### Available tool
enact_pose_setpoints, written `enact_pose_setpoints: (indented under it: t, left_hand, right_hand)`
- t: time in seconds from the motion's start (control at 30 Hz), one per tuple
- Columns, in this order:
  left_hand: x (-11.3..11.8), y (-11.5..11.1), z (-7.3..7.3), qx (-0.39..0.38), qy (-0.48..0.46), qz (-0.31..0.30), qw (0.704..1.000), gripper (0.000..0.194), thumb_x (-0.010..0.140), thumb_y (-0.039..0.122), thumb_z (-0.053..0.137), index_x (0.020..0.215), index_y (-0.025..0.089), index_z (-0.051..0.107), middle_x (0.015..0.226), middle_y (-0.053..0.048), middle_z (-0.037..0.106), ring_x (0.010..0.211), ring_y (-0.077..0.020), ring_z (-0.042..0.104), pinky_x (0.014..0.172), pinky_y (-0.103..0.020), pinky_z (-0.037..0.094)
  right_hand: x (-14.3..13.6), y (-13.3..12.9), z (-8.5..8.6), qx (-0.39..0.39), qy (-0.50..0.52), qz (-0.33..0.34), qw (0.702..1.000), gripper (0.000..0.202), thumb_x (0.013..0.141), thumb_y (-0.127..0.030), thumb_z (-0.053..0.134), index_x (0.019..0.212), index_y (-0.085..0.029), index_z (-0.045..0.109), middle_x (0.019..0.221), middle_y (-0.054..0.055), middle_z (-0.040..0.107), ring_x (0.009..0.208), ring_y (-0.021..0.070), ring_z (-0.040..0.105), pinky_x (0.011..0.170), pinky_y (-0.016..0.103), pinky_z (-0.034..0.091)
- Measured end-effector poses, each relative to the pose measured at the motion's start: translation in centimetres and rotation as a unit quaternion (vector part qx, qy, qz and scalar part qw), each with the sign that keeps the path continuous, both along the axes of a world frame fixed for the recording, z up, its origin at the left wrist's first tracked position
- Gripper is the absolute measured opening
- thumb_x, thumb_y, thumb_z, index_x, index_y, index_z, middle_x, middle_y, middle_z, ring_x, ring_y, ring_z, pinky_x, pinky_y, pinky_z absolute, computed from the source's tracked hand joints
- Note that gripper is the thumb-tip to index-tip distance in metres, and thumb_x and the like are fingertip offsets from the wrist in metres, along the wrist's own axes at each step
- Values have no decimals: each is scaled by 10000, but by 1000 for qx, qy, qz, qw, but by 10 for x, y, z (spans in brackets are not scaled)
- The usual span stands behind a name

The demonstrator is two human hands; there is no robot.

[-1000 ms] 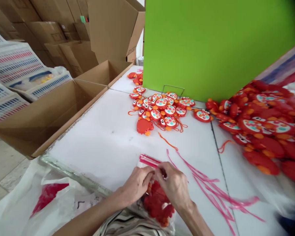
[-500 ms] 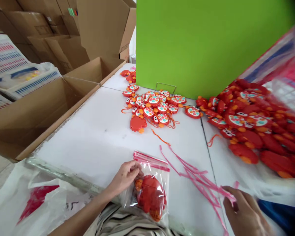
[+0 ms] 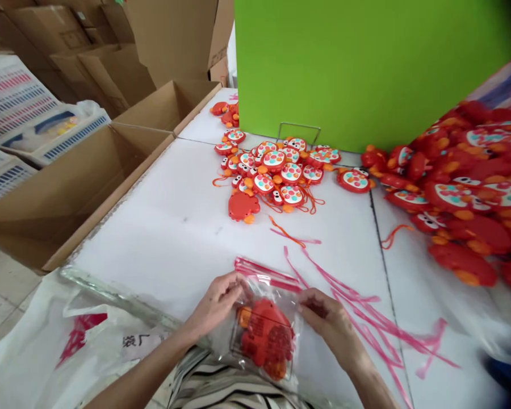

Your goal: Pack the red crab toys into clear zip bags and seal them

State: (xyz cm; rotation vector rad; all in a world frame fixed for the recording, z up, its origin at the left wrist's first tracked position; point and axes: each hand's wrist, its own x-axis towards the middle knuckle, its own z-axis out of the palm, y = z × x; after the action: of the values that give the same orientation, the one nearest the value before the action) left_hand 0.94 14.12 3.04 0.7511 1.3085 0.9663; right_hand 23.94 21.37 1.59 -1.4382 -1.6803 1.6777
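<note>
A clear zip bag (image 3: 266, 335) with a pink-striped top lies at the table's near edge, a red and orange toy (image 3: 267, 335) inside it. My left hand (image 3: 219, 301) pinches the bag's upper left side. At its upper right side, my right hand (image 3: 330, 324) has its fingers closed on the bag's edge. Pink strips (image 3: 366, 312) are spread on the table just right of the bag. Beyond them lies an orange cord loop (image 3: 286, 232). Farther back is a pile of red toys with dotted white shells (image 3: 273, 170).
A large heap of red toys (image 3: 472, 187) covers the right side. Behind stands a green panel (image 3: 344, 68). Open cardboard boxes (image 3: 80, 187) adjoin the table's left edge, with white baskets (image 3: 63, 133) beyond. A white plastic sack (image 3: 38, 341) is at the lower left.
My right hand has let go of the pink strips and moved left to the bag. The strips now lie on the table. The view has shifted slightly.
</note>
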Motion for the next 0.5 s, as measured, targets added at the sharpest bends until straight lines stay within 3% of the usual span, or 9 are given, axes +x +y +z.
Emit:
enact_pose_setpoints:
  t: [0.17,0.3,0.4,0.5]
  left_hand:
    - [-6,2,-6,6,62,-6,998,112,774,232,446,725,181,532,707,-3,589,709,-165,571,652,-245,430]
    - [-2,2,-2,26,122,-11,992,123,714,188,417,613,178,486,609,22,469,621,-140,464,573,-227,350]
    - [4,-2,12,41,138,-10,989,102,652,151,477,599,199,405,556,53,402,562,-121,432,530,-217,321]
    - [-11,-11,35,37,192,44,980,136,678,180,509,606,212,398,536,56,450,546,-132,487,534,-224,386]
  right_hand:
    - [9,-11,-5,4,-24,16,1000,165,808,-330,494,735,-196,558,529,-72,345,470,94,327,450,221,262]
    - [8,-11,1,96,-69,102,988,223,786,-182,381,678,-194,576,652,-2,534,568,129,506,570,256,395]
    - [7,4,12,259,-183,140,938,286,825,-167,328,793,-186,611,954,75,606,700,163,613,650,296,457]
    - [1,26,19,366,-349,150,849,256,893,-234,381,1019,-177,597,1046,103,601,701,194,646,550,293,461]
